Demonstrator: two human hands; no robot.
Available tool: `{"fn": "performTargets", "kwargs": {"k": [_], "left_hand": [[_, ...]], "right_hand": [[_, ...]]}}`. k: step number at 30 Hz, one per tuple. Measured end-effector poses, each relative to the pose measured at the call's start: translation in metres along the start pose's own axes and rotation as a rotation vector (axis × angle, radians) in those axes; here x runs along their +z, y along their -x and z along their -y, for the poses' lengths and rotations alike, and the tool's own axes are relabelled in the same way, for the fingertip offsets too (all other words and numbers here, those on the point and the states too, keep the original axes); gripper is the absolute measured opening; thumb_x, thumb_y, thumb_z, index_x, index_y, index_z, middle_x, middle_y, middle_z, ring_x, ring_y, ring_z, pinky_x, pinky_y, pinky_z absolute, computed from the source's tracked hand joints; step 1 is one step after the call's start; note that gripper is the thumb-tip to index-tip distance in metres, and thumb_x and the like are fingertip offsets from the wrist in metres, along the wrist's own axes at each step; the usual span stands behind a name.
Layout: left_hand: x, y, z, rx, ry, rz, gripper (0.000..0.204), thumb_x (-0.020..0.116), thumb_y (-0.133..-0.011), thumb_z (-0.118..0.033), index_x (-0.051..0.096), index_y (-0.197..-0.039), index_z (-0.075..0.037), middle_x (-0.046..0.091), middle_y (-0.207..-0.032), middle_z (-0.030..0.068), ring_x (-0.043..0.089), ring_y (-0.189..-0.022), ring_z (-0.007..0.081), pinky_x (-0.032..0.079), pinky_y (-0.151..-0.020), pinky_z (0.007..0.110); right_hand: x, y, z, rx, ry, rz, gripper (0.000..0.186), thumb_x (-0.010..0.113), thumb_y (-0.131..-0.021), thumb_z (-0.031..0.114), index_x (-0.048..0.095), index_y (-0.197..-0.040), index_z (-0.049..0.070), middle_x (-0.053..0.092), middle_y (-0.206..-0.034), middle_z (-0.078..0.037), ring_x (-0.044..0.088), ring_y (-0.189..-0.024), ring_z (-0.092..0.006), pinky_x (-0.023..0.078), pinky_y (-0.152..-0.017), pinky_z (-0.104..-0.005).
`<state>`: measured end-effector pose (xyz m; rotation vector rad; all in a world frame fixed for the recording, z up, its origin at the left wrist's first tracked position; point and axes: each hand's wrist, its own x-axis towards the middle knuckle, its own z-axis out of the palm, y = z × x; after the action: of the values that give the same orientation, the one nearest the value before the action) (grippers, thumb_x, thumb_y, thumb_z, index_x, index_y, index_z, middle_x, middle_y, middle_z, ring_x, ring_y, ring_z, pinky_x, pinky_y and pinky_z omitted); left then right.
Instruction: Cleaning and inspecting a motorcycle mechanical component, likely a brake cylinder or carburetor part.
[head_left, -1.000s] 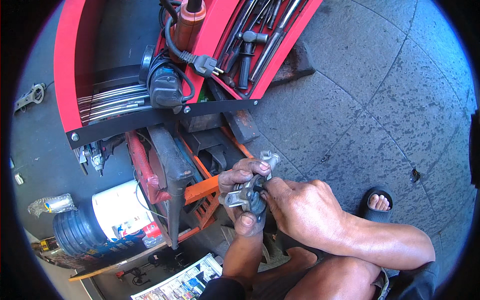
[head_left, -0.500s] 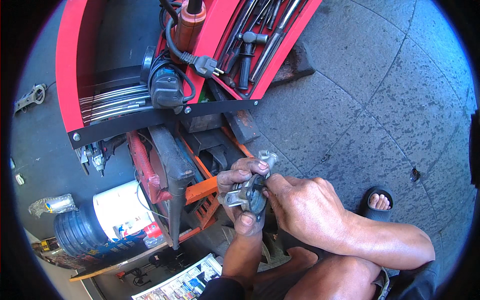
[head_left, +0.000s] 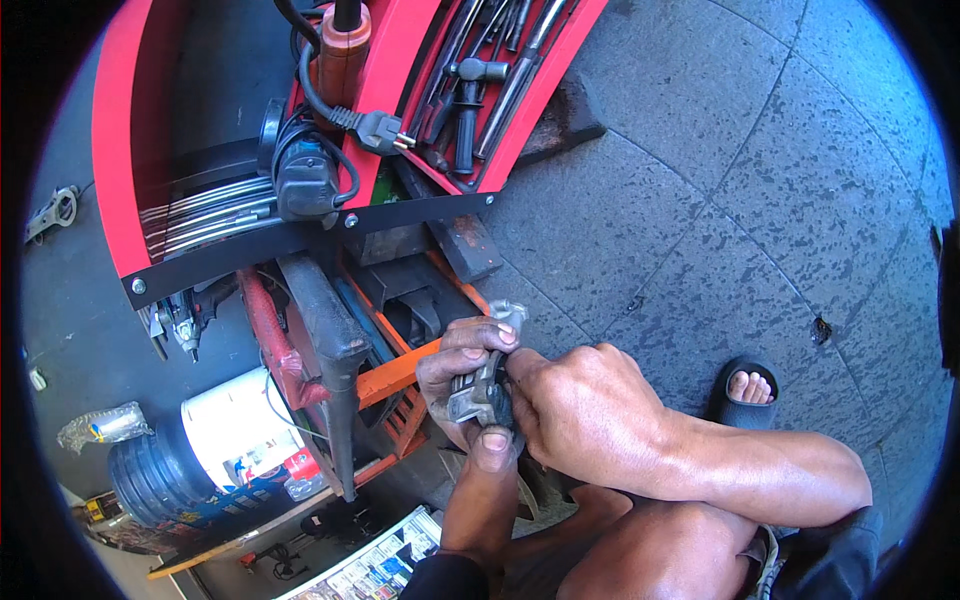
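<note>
My left hand (head_left: pixel 450 370) grips a grey cast-metal part (head_left: pixel 474 396) with a rounded body and protruding lugs. Its fingers wrap the far side, and the thumb presses on the near end. One lug (head_left: pixel 510 313) sticks out beyond the fingertips. My right hand (head_left: pixel 590 405) is closed against the right side of the part, fingers curled and pinched at its dark inner face. Whatever those fingertips hold is hidden behind the hand. Both hands are above my bent knees.
A red tool cart (head_left: pixel 112 150) stands ahead on the left, carrying a corded power tool (head_left: pixel 306 180) and several hand tools. Below it are an orange metal frame (head_left: pixel 398 374), a white bucket (head_left: pixel 235 415) and a dark blue bucket (head_left: pixel 150 468). A sandalled foot (head_left: pixel 748 388) rests on the tiled floor.
The view has shifted slightly, so the surroundings sit a little further left. The part has turned in my left hand, its round dark face now showing less. My right fingers stay against it.
</note>
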<state>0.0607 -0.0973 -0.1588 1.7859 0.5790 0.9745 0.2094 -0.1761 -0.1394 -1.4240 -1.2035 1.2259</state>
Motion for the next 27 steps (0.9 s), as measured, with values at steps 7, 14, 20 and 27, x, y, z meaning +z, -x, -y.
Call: {"fn": "performTargets", "kwargs": {"k": [7,14,20,27], "left_hand": [[0.002,0.001,-0.001,0.025,-0.029,-0.001,0.072,0.076,-0.081,-0.065,0.051,-0.115,-0.006,0.064,-0.108,0.0191,0.059,-0.105,0.0282,0.046,-0.097,0.049],[-0.005,-0.005,-0.005,-0.069,0.2,-0.075,0.071,0.079,-0.079,-0.055,0.052,-0.121,-0.005,0.063,-0.107,0.0204,0.06,-0.105,0.0309,0.047,-0.098,0.049],[-0.009,-0.011,-0.013,-0.109,0.304,0.014,0.07,0.076,-0.08,-0.055,0.052,-0.122,-0.004,0.064,-0.109,0.0222,0.06,-0.106,0.0315,0.047,-0.098,0.046],[-0.004,-0.009,-0.018,-0.089,0.305,0.04,0.067,0.073,-0.085,-0.054,0.051,-0.123,-0.004,0.062,-0.111,0.0232,0.06,-0.108,0.0324,0.049,-0.097,0.046]], "right_hand": [[0.002,-0.001,-0.004,0.023,-0.127,0.036,0.016,0.063,-0.09,0.015,0.064,-0.09,-0.001,0.064,-0.067,-0.027,0.067,-0.067,-0.0478,0.055,-0.064,-0.0564],[-0.006,0.009,-0.006,-0.068,-0.112,-0.057,0.014,0.066,-0.092,0.013,0.063,-0.094,-0.001,0.065,-0.07,-0.024,0.066,-0.066,-0.0452,0.054,-0.06,-0.0515],[-0.01,0.019,-0.016,-0.391,0.189,-0.227,0.017,0.063,-0.08,0.016,0.056,-0.092,0.006,0.063,-0.081,-0.008,0.068,-0.069,-0.024,0.057,-0.056,-0.0376],[0.0,0.017,-0.029,-0.666,0.204,-0.389,0.034,0.066,-0.073,0.019,0.067,-0.105,0.007,0.062,-0.101,-0.008,0.065,-0.087,-0.0219,0.057,-0.069,-0.0328]]}}
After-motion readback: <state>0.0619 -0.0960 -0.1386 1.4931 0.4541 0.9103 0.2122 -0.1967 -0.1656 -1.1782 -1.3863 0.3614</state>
